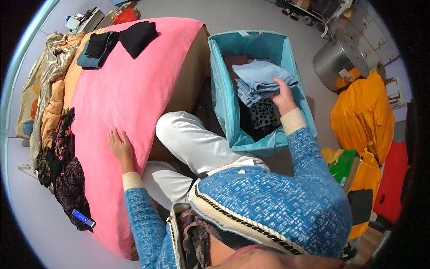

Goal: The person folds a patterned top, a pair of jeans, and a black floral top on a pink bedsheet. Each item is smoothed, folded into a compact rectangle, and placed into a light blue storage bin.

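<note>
My right hand (284, 97) grips the edge of a folded light blue garment (262, 74) inside a teal fabric storage box (219, 94). Under that garment lies folded blue denim (247, 93), and beside it a grey garment with black spots (262, 114). My left hand (120, 146) rests flat, fingers a little apart, on the pink sheet (134, 84) of a bed. Folded dark clothes lie at the bed's far end: a black piece (138, 37) and a black piece on a dark teal one (92, 63).
Rumpled bedding (53, 111) and dark patterned clothes (72, 178) line the bed's left side, with a lit phone (83, 218) on them. Right of the box stand a large metal pot (339, 62), an orange bag (364, 114) and a green carton (341, 168).
</note>
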{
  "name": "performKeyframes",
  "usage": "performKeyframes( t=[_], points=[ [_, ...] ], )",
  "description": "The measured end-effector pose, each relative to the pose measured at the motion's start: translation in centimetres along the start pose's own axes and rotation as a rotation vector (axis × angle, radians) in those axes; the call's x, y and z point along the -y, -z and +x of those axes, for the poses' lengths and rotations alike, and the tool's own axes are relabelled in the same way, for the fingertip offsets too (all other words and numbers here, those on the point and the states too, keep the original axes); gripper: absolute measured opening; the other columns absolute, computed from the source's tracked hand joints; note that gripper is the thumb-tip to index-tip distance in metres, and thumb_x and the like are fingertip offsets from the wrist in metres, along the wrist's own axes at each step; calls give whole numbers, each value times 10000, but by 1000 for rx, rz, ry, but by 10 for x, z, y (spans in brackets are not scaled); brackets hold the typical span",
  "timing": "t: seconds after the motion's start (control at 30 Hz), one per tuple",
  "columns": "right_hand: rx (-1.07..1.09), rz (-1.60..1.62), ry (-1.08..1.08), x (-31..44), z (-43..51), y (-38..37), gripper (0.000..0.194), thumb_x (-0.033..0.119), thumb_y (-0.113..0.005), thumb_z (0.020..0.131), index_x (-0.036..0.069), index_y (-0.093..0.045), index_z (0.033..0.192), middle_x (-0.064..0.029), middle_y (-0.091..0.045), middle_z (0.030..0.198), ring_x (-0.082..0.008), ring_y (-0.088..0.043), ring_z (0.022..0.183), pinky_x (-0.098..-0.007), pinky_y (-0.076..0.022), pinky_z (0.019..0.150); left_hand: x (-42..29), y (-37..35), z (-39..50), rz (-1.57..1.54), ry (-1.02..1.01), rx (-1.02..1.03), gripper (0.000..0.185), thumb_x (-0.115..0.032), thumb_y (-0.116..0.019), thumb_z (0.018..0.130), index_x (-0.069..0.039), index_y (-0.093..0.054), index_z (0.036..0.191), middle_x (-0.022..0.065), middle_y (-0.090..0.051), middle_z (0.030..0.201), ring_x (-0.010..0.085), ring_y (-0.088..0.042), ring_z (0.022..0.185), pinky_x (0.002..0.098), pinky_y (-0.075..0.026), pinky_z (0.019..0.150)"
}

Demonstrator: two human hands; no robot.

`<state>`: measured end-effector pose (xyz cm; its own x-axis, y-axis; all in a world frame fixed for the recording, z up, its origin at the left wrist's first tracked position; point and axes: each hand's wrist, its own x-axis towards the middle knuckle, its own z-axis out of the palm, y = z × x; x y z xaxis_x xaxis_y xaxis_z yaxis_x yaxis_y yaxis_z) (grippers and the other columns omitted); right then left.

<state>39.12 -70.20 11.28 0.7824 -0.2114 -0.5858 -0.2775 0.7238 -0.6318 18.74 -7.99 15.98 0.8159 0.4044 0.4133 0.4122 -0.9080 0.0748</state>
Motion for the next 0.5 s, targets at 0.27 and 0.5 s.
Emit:
performKeyframes(
  t=[0.27,0.5],
  points=[
    [178,238,18,15,77,2,357,200,-717,855,26,-633,1156,-145,-648,1213,-307,-619,1078,-458,-513,949,-7,14,-6,-64,14,-13,493,-342,-481,1007,-22,-539,1378,208,-489,1456,372,-412,1375,470,-290,1155],
    [-44,-1310,-21,-84,147,85,725,23,-620,945,98,-257,1567,-142,-244,1619,-349,-411,1387,-392,-468,1017,-10,18,-9,8,4,-45,460,-305,-477,1009,-10,-554,1354,219,-520,1418,376,-450,1341,472,-315,1142]
  ],
)
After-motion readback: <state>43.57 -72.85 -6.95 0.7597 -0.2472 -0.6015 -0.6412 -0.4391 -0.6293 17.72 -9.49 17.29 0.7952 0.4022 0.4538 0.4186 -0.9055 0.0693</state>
